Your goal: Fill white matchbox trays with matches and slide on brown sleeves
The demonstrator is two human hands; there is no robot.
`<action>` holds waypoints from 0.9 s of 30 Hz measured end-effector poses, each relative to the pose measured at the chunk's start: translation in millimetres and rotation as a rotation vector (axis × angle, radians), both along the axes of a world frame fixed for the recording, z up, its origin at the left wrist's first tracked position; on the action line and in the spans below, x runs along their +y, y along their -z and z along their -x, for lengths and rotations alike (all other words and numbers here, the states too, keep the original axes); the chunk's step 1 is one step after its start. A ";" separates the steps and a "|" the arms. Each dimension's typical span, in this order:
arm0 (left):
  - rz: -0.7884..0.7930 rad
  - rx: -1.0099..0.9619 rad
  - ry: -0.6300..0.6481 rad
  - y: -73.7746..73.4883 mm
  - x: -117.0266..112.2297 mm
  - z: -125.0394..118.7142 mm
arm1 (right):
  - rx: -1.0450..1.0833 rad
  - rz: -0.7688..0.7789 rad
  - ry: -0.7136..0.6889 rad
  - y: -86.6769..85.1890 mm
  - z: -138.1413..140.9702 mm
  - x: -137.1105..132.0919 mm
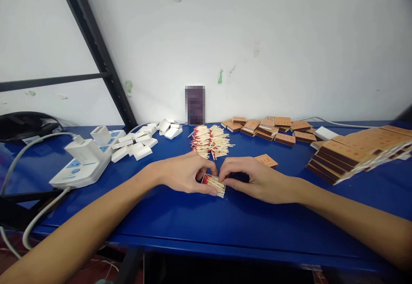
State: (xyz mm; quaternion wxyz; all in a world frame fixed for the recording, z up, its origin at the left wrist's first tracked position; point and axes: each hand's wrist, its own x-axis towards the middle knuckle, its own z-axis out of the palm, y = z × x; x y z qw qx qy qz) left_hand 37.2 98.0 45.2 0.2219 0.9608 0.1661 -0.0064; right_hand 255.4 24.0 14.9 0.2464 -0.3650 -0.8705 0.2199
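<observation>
A small white matchbox tray (220, 195) filled with red-tipped matches (214, 182) rests on the blue table in front of me. My left hand (186, 173) grips it from the left, thumb along the near side and fingers curled behind. At its right end, my right hand (252, 179) has thumb and forefinger closed against the rim and the match ends; which of the two they press is hard to see. Just beyond lies a loose pile of matches (210, 141). One orange matchbox sleeve (266, 160) lies behind my right hand, partly hidden by it.
Several white trays (141, 150) are heaped at the left, near a power strip (92, 174) with plugs and cables. Orange matchboxes (285, 139) lie scattered at the back right, and stacked ones (337, 153) stand further right. A pixelated dark rectangle (195, 105) is against the wall.
</observation>
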 end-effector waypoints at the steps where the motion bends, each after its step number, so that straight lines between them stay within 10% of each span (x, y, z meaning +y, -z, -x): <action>1: 0.009 0.001 -0.002 0.4 0.3 0.1 | 0.012 0.012 0.002 0.0 0.1 0.6; 13: 0.052 -0.034 -0.012 -0.2 0.2 -0.4 | 0.082 0.104 0.023 3.3 4.2 0.3; 27: -0.100 -0.054 0.027 -1.2 1.7 -0.1 | -0.203 -0.371 -0.077 6.2 9.8 -14.5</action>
